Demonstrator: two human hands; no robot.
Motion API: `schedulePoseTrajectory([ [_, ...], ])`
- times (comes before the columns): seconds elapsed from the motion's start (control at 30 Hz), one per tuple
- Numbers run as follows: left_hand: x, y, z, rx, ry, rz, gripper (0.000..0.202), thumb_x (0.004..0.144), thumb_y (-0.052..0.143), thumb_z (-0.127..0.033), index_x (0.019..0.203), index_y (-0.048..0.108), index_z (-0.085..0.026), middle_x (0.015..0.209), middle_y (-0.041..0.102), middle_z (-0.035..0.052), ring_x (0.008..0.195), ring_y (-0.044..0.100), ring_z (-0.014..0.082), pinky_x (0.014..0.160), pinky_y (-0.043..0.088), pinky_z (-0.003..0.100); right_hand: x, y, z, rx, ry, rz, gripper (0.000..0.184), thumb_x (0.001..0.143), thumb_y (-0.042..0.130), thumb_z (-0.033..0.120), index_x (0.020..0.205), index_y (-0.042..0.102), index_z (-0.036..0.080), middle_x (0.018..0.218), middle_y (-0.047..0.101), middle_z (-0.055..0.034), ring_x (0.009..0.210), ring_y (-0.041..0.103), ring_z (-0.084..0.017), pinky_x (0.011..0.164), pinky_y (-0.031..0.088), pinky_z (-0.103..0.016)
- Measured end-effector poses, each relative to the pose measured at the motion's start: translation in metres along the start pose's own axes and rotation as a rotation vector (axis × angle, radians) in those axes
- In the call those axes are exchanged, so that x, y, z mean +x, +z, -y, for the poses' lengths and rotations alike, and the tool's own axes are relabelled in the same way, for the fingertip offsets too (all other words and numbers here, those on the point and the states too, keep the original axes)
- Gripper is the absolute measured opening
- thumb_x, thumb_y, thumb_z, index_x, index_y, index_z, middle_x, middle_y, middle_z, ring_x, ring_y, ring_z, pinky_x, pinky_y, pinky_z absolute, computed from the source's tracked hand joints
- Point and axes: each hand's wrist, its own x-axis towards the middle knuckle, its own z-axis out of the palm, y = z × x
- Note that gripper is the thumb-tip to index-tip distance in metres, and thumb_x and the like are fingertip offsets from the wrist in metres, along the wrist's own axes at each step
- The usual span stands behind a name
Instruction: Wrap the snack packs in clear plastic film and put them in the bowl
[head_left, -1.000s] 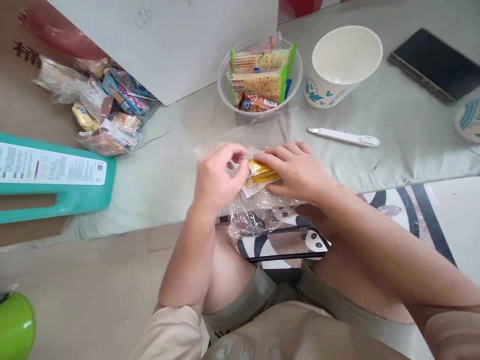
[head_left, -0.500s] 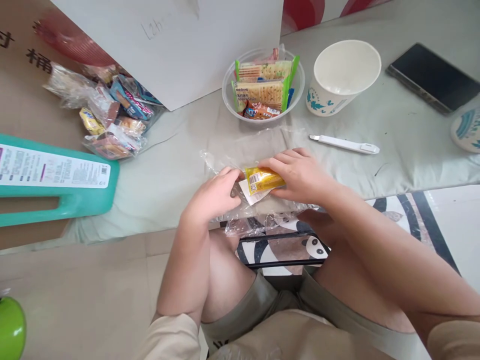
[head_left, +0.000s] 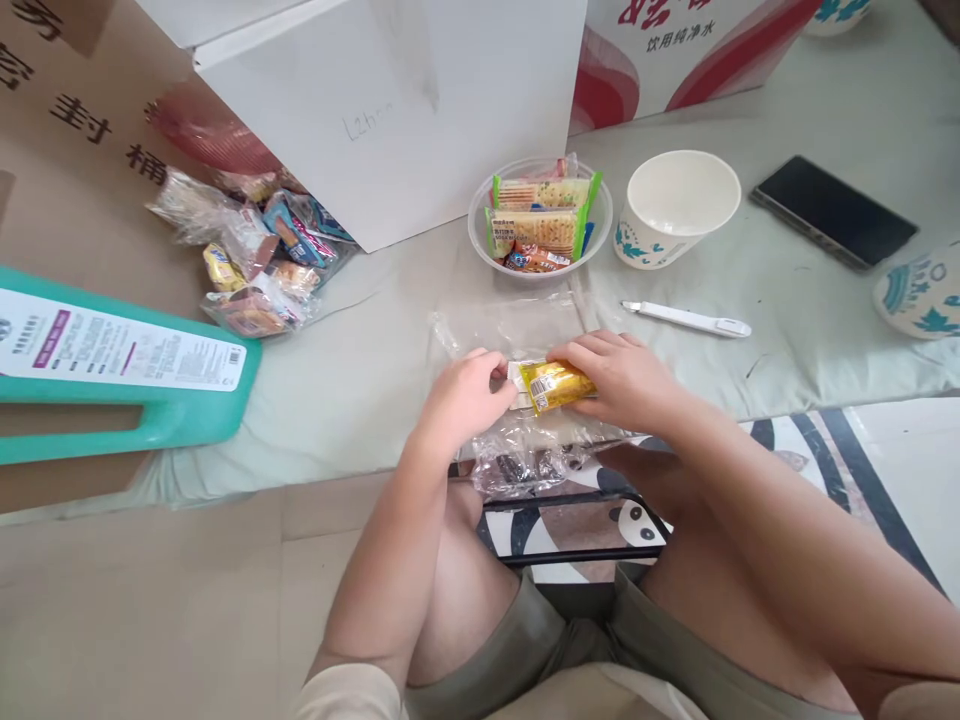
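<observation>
My right hand (head_left: 626, 378) is closed round a small yellow snack packet (head_left: 553, 385), fingers wrapped over its right end. My left hand (head_left: 461, 397) is curled against the packet's left end, fingertips pinching a white packet (head_left: 516, 372) and clear film beneath it. Both hands rest on a clear plastic bag (head_left: 517, 325) spread on the pale green cloth (head_left: 360, 350). More crumpled clear plastic (head_left: 525, 462) with dark bits lies just below the hands, near my knees.
A clear bowl (head_left: 480, 232) of cracker packets stands behind the hands, a white paper cup (head_left: 679, 208) to its right, then a white pen-like tool (head_left: 686, 318) and a black phone (head_left: 832, 212). A bag of snacks (head_left: 255, 262) and a teal jug (head_left: 127, 375) lie left. A white box (head_left: 390, 110) stands behind.
My left hand came down from a raised pinch and closed in against the packet's left end. The head camera tilted up, so everything sits lower in view.
</observation>
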Motion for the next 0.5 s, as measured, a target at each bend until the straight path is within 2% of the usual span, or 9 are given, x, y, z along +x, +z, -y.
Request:
schedulePoseTrajectory([
  [0.07,0.0,-0.001,0.001,-0.073,0.022,-0.014,0.003,0.086,0.062,-0.019,0.087,0.064,-0.021,0.099,0.069,0.0044,0.089,0.065,0.0199,0.083,0.051,0.036,0.001,0.002,0.0,0.028,0.017,-0.021,0.042,0.081,0.071,0.025,0.122,0.064,0.023,0.112,0.075,-0.0111,0.108,0.068,-0.032,0.09,0.046,-0.043],
  [0.13,0.0,-0.003,0.003,-0.158,0.042,-0.031,0.003,0.089,0.062,-0.022,0.088,0.063,-0.021,0.1,0.068,0.0041,0.088,0.064,0.0184,0.084,0.051,0.035,0.0,0.002,-0.002,0.118,0.046,-0.038,0.043,0.079,0.071,0.024,0.122,0.064,0.023,0.113,0.075,-0.0112,0.109,0.068,-0.032,0.093,0.048,-0.045],
  [0.23,0.0,-0.007,0.008,-0.289,0.074,-0.035,0.022,0.099,0.053,-0.037,0.096,0.068,-0.021,0.108,0.069,0.0053,0.097,0.065,0.0193,0.092,0.052,0.037,-0.004,-0.004,-0.008,0.314,0.121,-0.016,0.049,0.078,0.072,0.027,0.126,0.062,0.022,0.122,0.073,-0.0121,0.112,0.069,-0.031,0.093,0.053,-0.044],
  [0.3,0.0,-0.008,0.011,-0.326,0.074,-0.011,0.035,0.104,0.04,-0.038,0.1,0.071,-0.022,0.117,0.07,0.0059,0.111,0.066,0.021,0.103,0.05,0.039,-0.009,-0.01,-0.013,0.413,0.172,0.006,0.053,0.079,0.074,0.032,0.128,0.061,0.022,0.126,0.072,-0.012,0.11,0.07,-0.03,0.091,0.056,-0.044],
  [0.37,-0.001,-0.007,0.011,-0.251,0.058,0.01,0.034,0.103,0.041,-0.034,0.103,0.073,-0.023,0.123,0.069,0.0062,0.121,0.064,0.0238,0.112,0.047,0.043,-0.012,-0.014,-0.018,0.475,0.196,-0.006,0.056,0.078,0.076,0.039,0.129,0.06,0.023,0.127,0.072,-0.0117,0.108,0.07,-0.031,0.09,0.058,-0.046],
  [0.43,-0.001,-0.004,0.01,-0.11,0.055,0.011,0.025,0.098,0.055,-0.037,0.108,0.074,-0.024,0.124,0.067,0.0073,0.123,0.062,0.0285,0.112,0.045,0.048,-0.014,-0.017,-0.022,0.51,0.202,-0.04,0.058,0.078,0.077,0.043,0.129,0.06,0.023,0.127,0.071,-0.0124,0.108,0.071,-0.032,0.091,0.059,-0.048],
  [0.5,-0.002,-0.001,0.008,-0.013,0.051,0.004,0.03,0.091,0.068,-0.04,0.115,0.073,-0.024,0.123,0.066,0.008,0.124,0.06,0.0319,0.111,0.045,0.052,-0.016,-0.019,-0.025,0.539,0.208,-0.082,0.06,0.077,0.078,0.047,0.128,0.06,0.021,0.127,0.07,-0.0136,0.109,0.07,-0.033,0.092,0.059,-0.05],
])
